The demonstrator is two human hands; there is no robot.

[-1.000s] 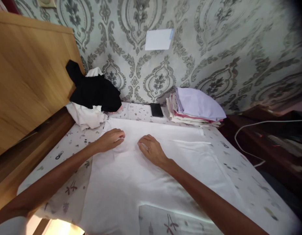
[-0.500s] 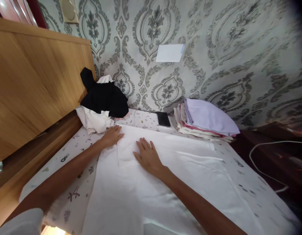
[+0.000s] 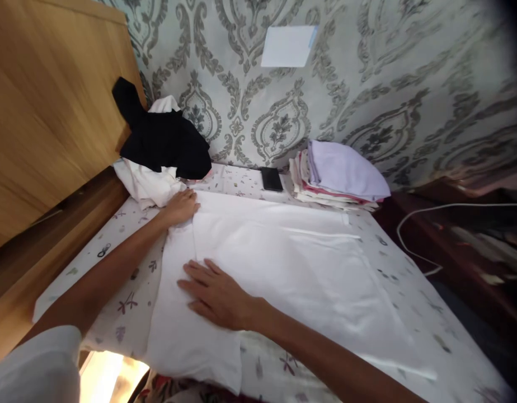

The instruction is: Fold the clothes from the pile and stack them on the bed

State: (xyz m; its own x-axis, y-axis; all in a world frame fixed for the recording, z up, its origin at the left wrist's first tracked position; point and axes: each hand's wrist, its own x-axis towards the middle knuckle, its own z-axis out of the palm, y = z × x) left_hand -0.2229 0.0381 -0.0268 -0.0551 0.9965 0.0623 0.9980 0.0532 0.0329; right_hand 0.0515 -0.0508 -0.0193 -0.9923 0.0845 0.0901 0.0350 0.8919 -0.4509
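A white shirt [image 3: 275, 252] lies partly folded across the bed, its far edge straight and a sleeve-like part [image 3: 195, 347] reaching toward me. My left hand [image 3: 181, 208] rests at the shirt's far left corner, its fingers laid over the edge. Nearer to me, my right hand [image 3: 220, 296] presses palm down on the white cloth, fingers stretched and spread. Shallow creases run through the middle of the fabric. What lies beneath either palm is hidden.
A black garment [image 3: 166, 140] tops a crumpled white cloth [image 3: 147, 184] beside the wooden headboard [image 3: 57, 101]. By the patterned wall lie a dark phone [image 3: 271, 179] and a folded stack topped with lilac cloth [image 3: 346, 168]. A white cable [image 3: 413, 215] hangs at the right.
My right hand has slid toward me and to the left across the shirt. The left hand stays at the far corner. More printed sheet shows near me, and the view has tilted down.
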